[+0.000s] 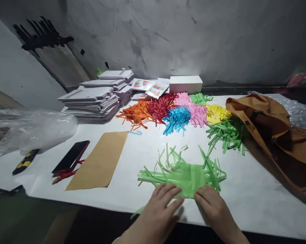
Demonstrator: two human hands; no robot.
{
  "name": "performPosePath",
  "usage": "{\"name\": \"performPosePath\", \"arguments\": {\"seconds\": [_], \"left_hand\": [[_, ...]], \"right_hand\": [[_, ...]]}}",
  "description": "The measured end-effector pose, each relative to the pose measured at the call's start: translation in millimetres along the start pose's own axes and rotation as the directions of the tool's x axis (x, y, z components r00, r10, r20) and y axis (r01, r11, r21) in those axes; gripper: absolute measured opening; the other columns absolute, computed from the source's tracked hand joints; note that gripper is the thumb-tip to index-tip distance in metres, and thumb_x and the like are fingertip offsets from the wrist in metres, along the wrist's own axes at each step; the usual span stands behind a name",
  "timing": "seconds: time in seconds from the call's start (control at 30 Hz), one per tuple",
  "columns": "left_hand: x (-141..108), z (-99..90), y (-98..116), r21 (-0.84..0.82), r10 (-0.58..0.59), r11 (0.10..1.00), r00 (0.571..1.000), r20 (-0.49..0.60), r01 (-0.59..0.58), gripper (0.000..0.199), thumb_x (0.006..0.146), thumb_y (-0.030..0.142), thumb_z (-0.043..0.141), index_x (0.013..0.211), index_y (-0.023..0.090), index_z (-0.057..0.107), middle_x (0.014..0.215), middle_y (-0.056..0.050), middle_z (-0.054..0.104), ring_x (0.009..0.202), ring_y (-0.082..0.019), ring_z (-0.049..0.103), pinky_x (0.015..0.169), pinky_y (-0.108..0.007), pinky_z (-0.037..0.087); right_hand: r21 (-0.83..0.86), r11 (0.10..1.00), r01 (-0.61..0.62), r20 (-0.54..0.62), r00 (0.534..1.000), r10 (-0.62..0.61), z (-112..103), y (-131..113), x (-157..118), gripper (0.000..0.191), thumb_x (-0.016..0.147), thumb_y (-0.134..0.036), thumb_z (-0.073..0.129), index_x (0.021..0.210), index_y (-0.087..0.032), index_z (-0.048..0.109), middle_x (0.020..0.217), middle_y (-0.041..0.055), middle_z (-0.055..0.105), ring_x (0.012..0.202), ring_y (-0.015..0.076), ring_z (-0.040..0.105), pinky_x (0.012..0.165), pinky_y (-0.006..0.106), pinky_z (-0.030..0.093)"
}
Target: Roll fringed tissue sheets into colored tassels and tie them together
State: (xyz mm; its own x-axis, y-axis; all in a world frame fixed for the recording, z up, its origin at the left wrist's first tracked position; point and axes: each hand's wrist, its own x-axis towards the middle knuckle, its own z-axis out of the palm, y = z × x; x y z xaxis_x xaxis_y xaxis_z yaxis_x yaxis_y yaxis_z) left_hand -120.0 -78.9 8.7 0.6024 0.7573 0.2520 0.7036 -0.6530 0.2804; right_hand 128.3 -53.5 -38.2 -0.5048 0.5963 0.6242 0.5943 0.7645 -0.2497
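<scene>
Apparently to steady the green paper (190, 176), the left hand (161, 207) lies loosely spread at its near edge — whether the right hand (214, 205) pinches it, I can't tell.

Left hand (163, 207) lies palm down (loosely splayed); right hand (213, 204) angles inward.

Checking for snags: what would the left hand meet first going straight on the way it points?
The left hand would first meet the light green fringed piece, just ahead; exact contact is hard to judge.
</scene>
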Motion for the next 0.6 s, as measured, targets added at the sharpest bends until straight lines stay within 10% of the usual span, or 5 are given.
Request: {"name": "performPosePath", "arguments": {"seconds": [0.2,0.6], "left_hand": [[35,40.9,7,-0.090,-0.067,0.994,0.998,-0.022,0.065,0.024,0.090,0.008,0.060,0.111,0.019,0.063,0.114,-0.008,0.070,0.105,-0.025,0.060,0.090,-0.042,0.047],[37,38.8,1,-0.341,-0.176,0.922,0.983,0.056,0.185,0.016,0.092,0.007,0.053,0.091,0.019,0.062,0.090,-0.003,0.067,0.083,-0.021,0.056,0.077,-0.038,0.039]], "right_hand": [[0.146,0.980,-0.136,-0.012,0.990,0.139,-7,-3,0,0.016,0.094,-0.004,0.055,0.091,-0.016,0.065,0.077,0.0034,0.061,0.073,0.0176,0.058,0.083,0.041,0.053],[0.291,0.903,-0.316,0.135,0.948,0.288,-10,7,-6,0.020,0.091,-0.003,0.051,0.082,-0.020,0.051,0.077,0.0007,0.053,0.076,0.0185,0.051,0.079,0.039,0.048]]}}
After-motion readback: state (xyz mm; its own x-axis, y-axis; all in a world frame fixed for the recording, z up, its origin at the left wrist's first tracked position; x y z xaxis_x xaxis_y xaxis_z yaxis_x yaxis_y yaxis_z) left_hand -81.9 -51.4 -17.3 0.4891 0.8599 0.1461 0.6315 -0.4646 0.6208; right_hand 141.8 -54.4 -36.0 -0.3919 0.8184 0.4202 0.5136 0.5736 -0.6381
